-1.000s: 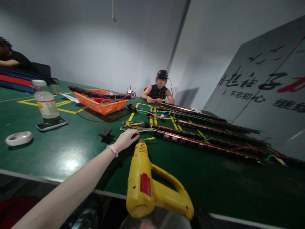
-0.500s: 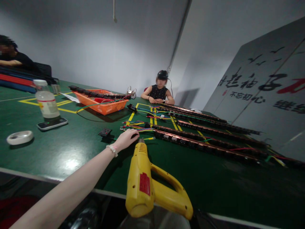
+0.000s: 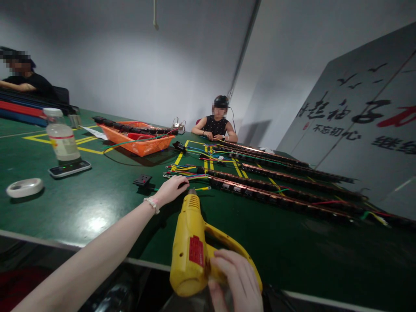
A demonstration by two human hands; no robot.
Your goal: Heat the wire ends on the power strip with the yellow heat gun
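Note:
My left hand (image 3: pixel 171 189) reaches across the green table (image 3: pixel 107 203), fingers pinched on a thin wire beside the nozzle of a yellow heat gun (image 3: pixel 191 242). The gun's nozzle points at the yellow-tipped wire (image 3: pixel 203 188). My right hand (image 3: pixel 235 281) wraps its fingers over the gun's handle at the bottom of the view. Long copper-and-black socket strips (image 3: pixel 276 199) with coloured wires lie just right of the nozzle.
A small black socket module (image 3: pixel 142 179) lies left of my left hand. A bottle (image 3: pixel 61 138) stands on a phone (image 3: pixel 69 168), with a tape roll (image 3: pixel 24 187) nearby. An orange basket (image 3: pixel 138 141) holds parts. Two other people sit at the table's far side and far left.
My right hand has come into view and closed on the heat gun's handle. The gun has shifted slightly left. My left hand stays in place.

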